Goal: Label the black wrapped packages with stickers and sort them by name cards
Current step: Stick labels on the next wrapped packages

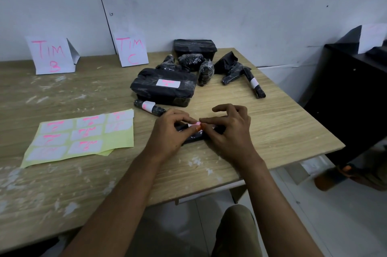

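Both hands work over a small, glossy black wrapped package lying on the worn wood-grain tabletop near its front edge. The left hand pinches a white sticker with pink marks onto it; the right hand curls its fingers around the package's other end, index finger touching the sticker. The package is mostly hidden beneath them. To the left lies a pale yellow-green sticker sheet, its pink lettering blurred. Behind, crinkled black parcels cluster, three already stickered. Folded paper cards read "TIM B" and "TIM C".
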